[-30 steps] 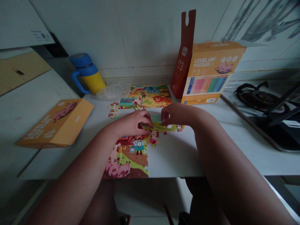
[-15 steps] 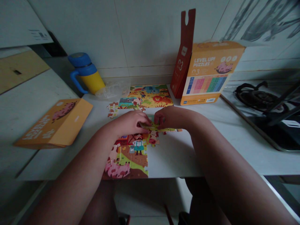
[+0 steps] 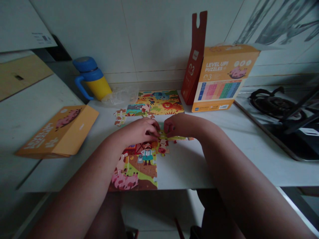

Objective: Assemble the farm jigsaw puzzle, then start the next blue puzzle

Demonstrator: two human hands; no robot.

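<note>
A partly joined jigsaw puzzle (image 3: pixel 147 169) with a farmer and pink pigs lies at the counter's front edge. My left hand (image 3: pixel 143 129) rests on its upper part, fingers curled and tips pressed down on a puzzle piece. Close by on the right, my right hand (image 3: pixel 175 124) is closed, its fingertips pinching a green puzzle piece (image 3: pixel 162 134) along the upper strip. A piece with a cow's head (image 3: pixel 163 146) sits just below the gap between my hands. My fingers and palms hide part of the upper puzzle.
Behind my hands lie a picture sheet (image 3: pixel 161 101) and several loose puzzle pieces (image 3: pixel 120 117). An open orange puzzle box (image 3: pixel 219 79) stands at the back right; its orange sleeve (image 3: pixel 62 132) lies left. There are also a blue-yellow flask (image 3: pixel 93 79), clear plastic (image 3: pixel 121 94) and a stove (image 3: pixel 286 116).
My left fingers have drawn back slightly and curled, with the fingertips lower on the puzzle. My right hand stays nearly in place.
</note>
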